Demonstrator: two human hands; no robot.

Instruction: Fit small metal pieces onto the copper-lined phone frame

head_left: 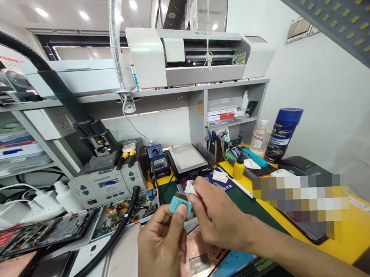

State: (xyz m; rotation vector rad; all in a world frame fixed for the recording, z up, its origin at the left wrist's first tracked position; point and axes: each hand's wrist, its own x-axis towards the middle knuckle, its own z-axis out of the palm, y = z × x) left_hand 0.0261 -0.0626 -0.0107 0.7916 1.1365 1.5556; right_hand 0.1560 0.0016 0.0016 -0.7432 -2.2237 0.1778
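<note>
Hands, two: left hand (163, 241), thumb and fingers pinching one small teal rectangular piece with dark print and a dark flat edge (179, 207); right hand (215, 212), thumb and fingers closed on one crumpled wad of white tissue (191, 188), held at or just beside that dark edge, exact contact unclear. Hazards, as judged: should the edge be sharp, firm pressure may cut through the thin tissue into the right fingertips; a slack left pinch may drop the teal piece onto the copper-coloured sheet (195, 242) below the hands, marking it; a wide swing of the right hand may topple the small yellow plastic bottle (239, 167). Count, near to far. Below the hands: copper-coloured sheet, one; grey rectangular plate (199, 263) upon it, one. Left of the left hand: thick black flexible hose (130, 214), one; shallow pale tray (100, 237) of small circuit parts, one, its contents too many and too small to count. Right of and beyond the right hand: slim white stick (240, 186), one; yellow bottle, one. Farther beyond the hands: black box with a pale square top plate (187, 158), one; transparent white-capped bottle (260, 138), one; tall blue-capped spray can (283, 136), one. Farthest, above: wide white machine (203, 74), one, on a grey shelf (167, 91).
</note>
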